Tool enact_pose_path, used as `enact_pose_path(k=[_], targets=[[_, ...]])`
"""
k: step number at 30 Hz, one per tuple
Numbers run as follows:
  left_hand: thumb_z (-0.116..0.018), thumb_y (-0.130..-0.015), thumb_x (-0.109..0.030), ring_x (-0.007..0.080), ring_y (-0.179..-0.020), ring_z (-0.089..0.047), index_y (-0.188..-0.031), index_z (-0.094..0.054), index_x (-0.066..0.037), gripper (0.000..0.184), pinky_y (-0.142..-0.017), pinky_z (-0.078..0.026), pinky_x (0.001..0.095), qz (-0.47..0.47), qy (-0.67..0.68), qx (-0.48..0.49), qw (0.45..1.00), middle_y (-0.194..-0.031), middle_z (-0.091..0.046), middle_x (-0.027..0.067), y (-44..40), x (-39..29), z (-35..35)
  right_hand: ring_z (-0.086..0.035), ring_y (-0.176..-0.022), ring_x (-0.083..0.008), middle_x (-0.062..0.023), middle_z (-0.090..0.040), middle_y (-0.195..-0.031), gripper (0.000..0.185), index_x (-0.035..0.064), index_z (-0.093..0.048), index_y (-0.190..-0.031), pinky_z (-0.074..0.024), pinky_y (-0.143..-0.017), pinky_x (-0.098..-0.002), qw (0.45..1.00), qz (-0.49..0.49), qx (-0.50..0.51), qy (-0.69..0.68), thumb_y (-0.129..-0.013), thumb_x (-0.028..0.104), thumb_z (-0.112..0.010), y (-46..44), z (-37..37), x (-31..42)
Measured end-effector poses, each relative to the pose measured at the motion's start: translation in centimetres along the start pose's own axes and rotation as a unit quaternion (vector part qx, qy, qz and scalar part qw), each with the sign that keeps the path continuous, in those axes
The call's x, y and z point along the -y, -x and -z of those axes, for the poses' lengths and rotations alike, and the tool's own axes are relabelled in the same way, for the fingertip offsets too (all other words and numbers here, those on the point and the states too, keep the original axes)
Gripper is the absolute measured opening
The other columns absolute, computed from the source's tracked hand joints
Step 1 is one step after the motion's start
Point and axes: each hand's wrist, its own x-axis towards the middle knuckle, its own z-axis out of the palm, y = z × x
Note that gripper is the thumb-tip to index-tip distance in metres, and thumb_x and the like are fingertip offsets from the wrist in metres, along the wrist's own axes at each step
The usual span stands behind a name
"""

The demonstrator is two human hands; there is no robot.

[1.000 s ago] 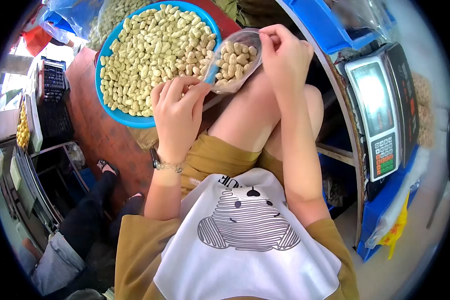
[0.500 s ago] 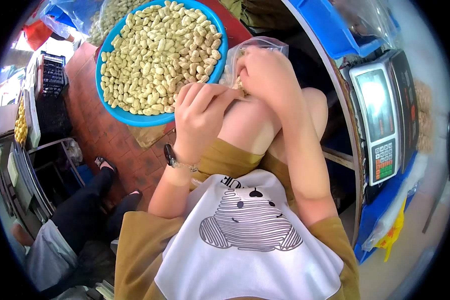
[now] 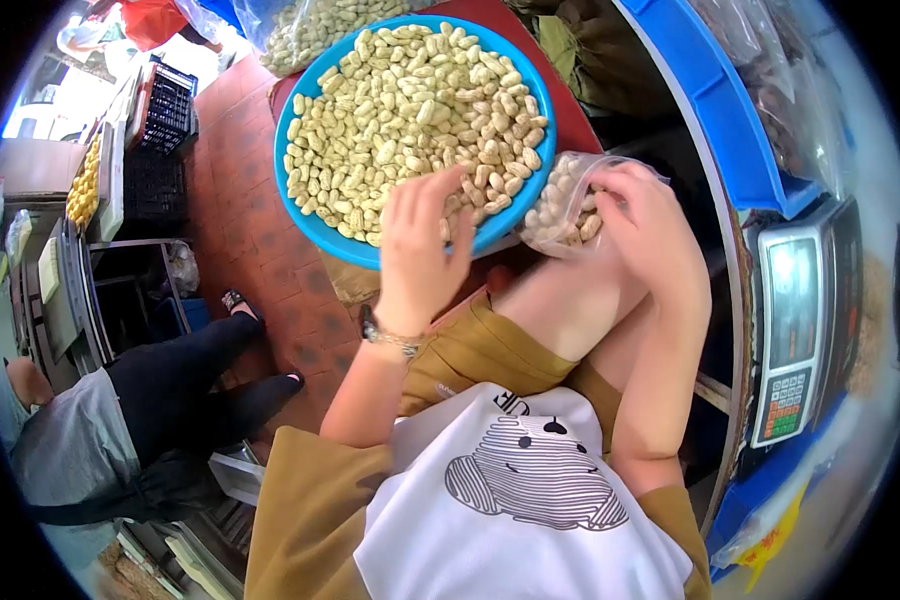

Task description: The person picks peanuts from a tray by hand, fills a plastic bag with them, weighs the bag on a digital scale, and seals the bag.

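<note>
Bag (image 3: 547, 218) at right: R hand (image 3: 652, 215) grip clamped on it, best hold mouth up; L hand (image 3: 420, 245) grip apart, nr tub (image 3: 342, 246).

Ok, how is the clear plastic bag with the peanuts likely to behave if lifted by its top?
The clear plastic bag will probably be floppy, since its thin film creases and bulges. It may sag at the bottom, as the unshelled peanuts inside look loose. Those separate, rounded pods could also shift or roll if it tips.
</note>
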Motion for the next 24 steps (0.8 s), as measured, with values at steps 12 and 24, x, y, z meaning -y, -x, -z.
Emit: enact_pose_path(k=[12, 24], targets=[[-0.04, -0.095, -0.048, 0.0436, -0.119, -0.045, -0.131, -0.051, -0.011, 0.052, -0.103, -0.036, 0.0482, 0.225, -0.134, 0.026, 0.965, -0.13, -0.05, 0.0253, -9.0, 15.9, -1.5, -0.052, -0.111, -0.0187, -0.0116, -0.056, -0.121, 0.032, -0.0032, -0.055, -0.119, -0.0373, -0.1, -0.032, 0.787, -0.04, -0.205, -0.58, -0.098, 0.017, -0.041, -9.7, -12.5, 7.9], [-0.03, -0.094, -0.037, 0.0294, -0.13, -0.025, -0.116, -0.068, -0.016, 0.048, -0.109, -0.02, 0.0438, 0.363, 0.212, 0.039, 0.907, -0.139, -0.047, 0.0084, -10.5, 15.6, -2.8, -0.028, -0.137, -0.0369, -0.0245, -0.031, -0.146, 0.048, -0.0042, -0.044, -0.131, -0.02, -0.114, -0.0441, 0.897, -0.007, -0.229, -0.379, -0.101, 0.03, -0.029, -13.5, -18.5, 5.9]])
